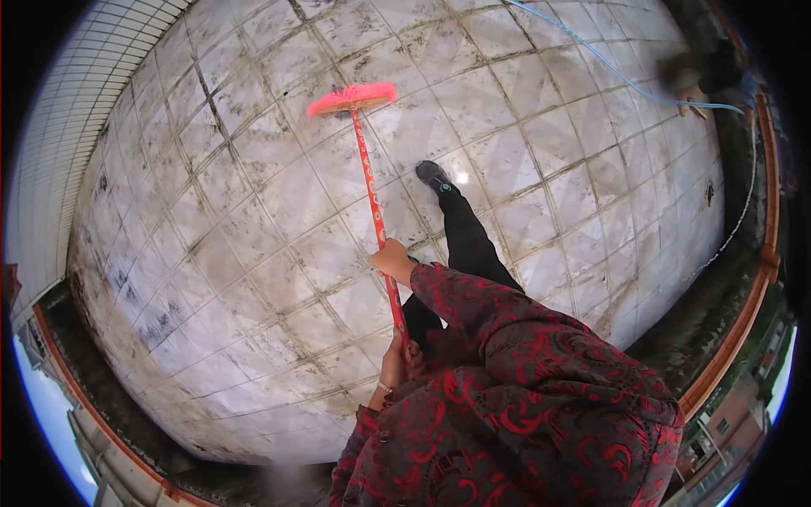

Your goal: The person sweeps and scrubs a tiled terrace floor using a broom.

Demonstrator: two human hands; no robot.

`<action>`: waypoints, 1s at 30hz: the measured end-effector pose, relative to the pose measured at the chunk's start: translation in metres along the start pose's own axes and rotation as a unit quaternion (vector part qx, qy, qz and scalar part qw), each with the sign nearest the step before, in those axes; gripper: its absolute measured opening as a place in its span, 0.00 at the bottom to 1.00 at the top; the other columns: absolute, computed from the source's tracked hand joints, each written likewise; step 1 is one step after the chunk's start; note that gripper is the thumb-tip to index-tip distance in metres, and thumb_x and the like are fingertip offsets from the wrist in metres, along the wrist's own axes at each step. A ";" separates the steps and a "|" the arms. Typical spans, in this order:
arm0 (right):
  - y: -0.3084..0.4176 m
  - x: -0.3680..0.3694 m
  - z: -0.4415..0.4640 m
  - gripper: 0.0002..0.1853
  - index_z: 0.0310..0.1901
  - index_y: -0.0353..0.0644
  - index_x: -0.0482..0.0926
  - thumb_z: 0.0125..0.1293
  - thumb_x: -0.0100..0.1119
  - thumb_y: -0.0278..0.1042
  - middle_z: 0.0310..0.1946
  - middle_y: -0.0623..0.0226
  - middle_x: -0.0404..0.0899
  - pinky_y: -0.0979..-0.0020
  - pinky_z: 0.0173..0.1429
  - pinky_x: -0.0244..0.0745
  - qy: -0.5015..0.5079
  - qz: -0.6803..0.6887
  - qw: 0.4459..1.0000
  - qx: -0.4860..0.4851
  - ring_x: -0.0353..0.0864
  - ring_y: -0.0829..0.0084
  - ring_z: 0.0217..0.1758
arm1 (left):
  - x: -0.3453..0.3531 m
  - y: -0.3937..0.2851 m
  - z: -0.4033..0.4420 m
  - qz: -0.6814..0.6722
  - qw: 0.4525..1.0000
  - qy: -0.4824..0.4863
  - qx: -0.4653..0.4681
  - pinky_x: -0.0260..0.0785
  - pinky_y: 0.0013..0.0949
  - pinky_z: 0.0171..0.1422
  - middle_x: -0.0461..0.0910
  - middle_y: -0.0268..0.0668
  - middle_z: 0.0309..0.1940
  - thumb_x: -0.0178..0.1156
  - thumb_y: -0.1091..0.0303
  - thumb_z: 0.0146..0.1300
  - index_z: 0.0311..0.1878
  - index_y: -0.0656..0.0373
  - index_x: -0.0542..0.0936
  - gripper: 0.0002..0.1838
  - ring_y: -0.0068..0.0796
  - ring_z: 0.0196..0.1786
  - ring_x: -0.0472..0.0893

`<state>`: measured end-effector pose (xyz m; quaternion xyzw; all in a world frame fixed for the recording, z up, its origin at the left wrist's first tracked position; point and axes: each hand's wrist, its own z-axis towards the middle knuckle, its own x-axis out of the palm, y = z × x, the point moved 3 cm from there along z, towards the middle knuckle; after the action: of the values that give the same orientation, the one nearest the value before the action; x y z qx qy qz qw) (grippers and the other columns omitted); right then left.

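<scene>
Broom (365, 160) extends over stained tiles (253, 211), its handle (377, 211) grasped by the left hand (394, 365) and, nearer the pink bristles (353, 96), the right hand (394, 260).

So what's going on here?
Someone is holding a broom with both hands over a stained tile floor. The right hand grips partway along the handle, and the left hand is closer to the body. The pink bristles are stretched out ahead, near the floor. A blue hose runs off to the right.
</scene>
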<state>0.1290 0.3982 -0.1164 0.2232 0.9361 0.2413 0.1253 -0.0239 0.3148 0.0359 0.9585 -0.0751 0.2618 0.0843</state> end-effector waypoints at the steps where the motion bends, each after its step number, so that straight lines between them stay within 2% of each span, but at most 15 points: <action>1: 0.005 -0.009 0.010 0.09 0.29 0.27 0.73 0.52 0.56 0.27 0.19 0.52 0.78 0.64 0.19 0.74 -0.015 0.001 1.000 -0.009 0.80 0.64 0.17 | 0.012 -0.009 0.005 0.009 1.000 -0.013 -0.007 0.44 0.28 0.15 0.58 0.28 0.11 0.36 0.32 0.65 0.22 0.51 0.66 0.31 0.22 0.11 0.54; 3: 0.018 -0.032 0.033 0.10 0.29 0.27 0.73 0.52 0.58 0.28 0.19 0.53 0.78 0.64 0.20 0.74 -0.045 0.008 0.999 -0.021 0.80 0.63 0.17 | 0.045 -0.032 0.015 0.030 0.998 -0.043 -0.025 0.44 0.28 0.15 0.58 0.28 0.11 0.36 0.32 0.65 0.23 0.51 0.65 0.31 0.22 0.11 0.54; 6: 0.058 -0.096 0.044 0.11 0.30 0.29 0.72 0.52 0.61 0.29 0.18 0.54 0.77 0.64 0.19 0.72 -0.060 0.064 0.996 0.022 0.79 0.63 0.16 | 0.105 -0.064 0.038 0.038 0.995 -0.078 -0.055 0.44 0.27 0.15 0.57 0.27 0.10 0.37 0.31 0.64 0.24 0.50 0.65 0.30 0.22 0.11 0.53; 10: 0.062 -0.197 0.089 0.13 0.31 0.30 0.70 0.52 0.63 0.30 0.18 0.60 0.74 0.66 0.18 0.69 -0.115 0.120 0.986 0.024 0.76 0.67 0.15 | 0.177 -0.102 0.088 0.115 0.981 -0.087 -0.130 0.47 0.27 0.15 0.58 0.26 0.11 0.40 0.31 0.63 0.24 0.49 0.65 0.30 0.20 0.11 0.56; 11: 0.053 -0.222 0.107 0.13 0.31 0.30 0.70 0.52 0.63 0.30 0.18 0.62 0.73 0.67 0.17 0.68 -0.146 0.156 0.976 0.052 0.75 0.70 0.14 | 0.195 -0.110 0.103 0.132 0.977 -0.088 -0.144 0.47 0.27 0.15 0.58 0.26 0.11 0.41 0.30 0.62 0.24 0.49 0.65 0.30 0.20 0.11 0.56; 14: 0.068 -0.296 0.131 0.10 0.29 0.31 0.69 0.53 0.60 0.27 0.18 0.63 0.71 0.68 0.14 0.63 -0.168 0.220 0.957 0.092 0.72 0.70 0.13 | 0.232 -0.142 0.147 0.191 0.962 -0.087 -0.172 0.49 0.27 0.16 0.58 0.25 0.11 0.45 0.30 0.61 0.23 0.49 0.64 0.30 0.19 0.11 0.58; 17: 0.086 -0.338 0.168 0.09 0.29 0.30 0.69 0.53 0.58 0.26 0.18 0.62 0.71 0.66 0.14 0.63 -0.176 0.247 0.950 0.070 0.72 0.69 0.13 | 0.261 -0.179 0.180 0.223 0.958 -0.085 -0.159 0.49 0.25 0.16 0.58 0.25 0.11 0.50 0.32 0.59 0.23 0.49 0.64 0.29 0.18 0.11 0.58; 20: 0.113 -0.308 0.178 0.08 0.30 0.33 0.68 0.55 0.58 0.25 0.19 0.63 0.69 0.68 0.15 0.64 -0.180 0.228 0.953 0.090 0.71 0.71 0.14 | 0.249 -0.202 0.167 0.186 0.967 -0.098 -0.144 0.48 0.25 0.16 0.58 0.24 0.11 0.50 0.33 0.61 0.24 0.49 0.65 0.27 0.17 0.11 0.57; 22: 0.125 -0.264 0.162 0.07 0.28 0.26 0.69 0.52 0.52 0.23 0.18 0.55 0.73 0.63 0.16 0.67 -0.160 0.191 0.965 0.078 0.77 0.63 0.15 | 0.229 -0.201 0.139 0.140 0.974 -0.117 -0.137 0.47 0.25 0.15 0.58 0.25 0.11 0.48 0.34 0.62 0.24 0.49 0.65 0.27 0.18 0.11 0.57; 24: 0.129 -0.210 0.140 0.08 0.29 0.25 0.68 0.52 0.52 0.24 0.17 0.51 0.74 0.61 0.19 0.73 -0.142 0.136 0.979 0.054 0.77 0.58 0.14 | 0.209 -0.182 0.099 0.068 0.980 -0.143 -0.119 0.46 0.25 0.14 0.57 0.25 0.11 0.45 0.35 0.64 0.24 0.50 0.66 0.27 0.19 0.10 0.57; 25: 0.141 -0.187 0.119 0.10 0.33 0.26 0.67 0.52 0.51 0.24 0.20 0.48 0.75 0.60 0.19 0.73 -0.088 0.111 0.987 0.075 0.79 0.57 0.18 | 0.198 -0.170 0.080 0.028 0.982 -0.156 -0.101 0.46 0.25 0.14 0.57 0.26 0.10 0.43 0.35 0.65 0.24 0.50 0.66 0.28 0.19 0.10 0.56; 27: 0.133 -0.134 0.107 0.14 0.37 0.25 0.66 0.51 0.53 0.25 0.28 0.38 0.76 0.55 0.32 0.76 -0.044 0.026 0.998 0.037 0.80 0.45 0.30 | 0.180 -0.155 0.052 0.030 0.988 -0.140 -0.054 0.45 0.25 0.16 0.58 0.27 0.10 0.37 0.37 0.68 0.23 0.52 0.66 0.29 0.19 0.12 0.55; 28: 0.138 -0.116 0.101 0.15 0.37 0.24 0.66 0.50 0.54 0.26 0.28 0.38 0.76 0.54 0.38 0.75 -0.015 0.023 0.999 0.024 0.79 0.42 0.34 | 0.181 -0.154 0.044 0.026 0.989 -0.138 -0.041 0.45 0.25 0.17 0.58 0.27 0.11 0.35 0.37 0.68 0.23 0.53 0.66 0.30 0.20 0.12 0.55; 30: 0.157 -0.101 0.095 0.15 0.36 0.24 0.66 0.51 0.54 0.27 0.27 0.40 0.76 0.55 0.36 0.76 0.034 0.038 0.999 0.012 0.80 0.44 0.32 | 0.186 -0.157 0.033 0.018 0.991 -0.133 -0.010 0.45 0.25 0.19 0.58 0.28 0.11 0.32 0.37 0.69 0.23 0.54 0.66 0.31 0.20 0.13 0.55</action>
<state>0.3051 0.5108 -0.1048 0.2515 0.9336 0.2420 0.0814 0.1802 0.4421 0.0844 0.9824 -0.1060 0.1324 0.0782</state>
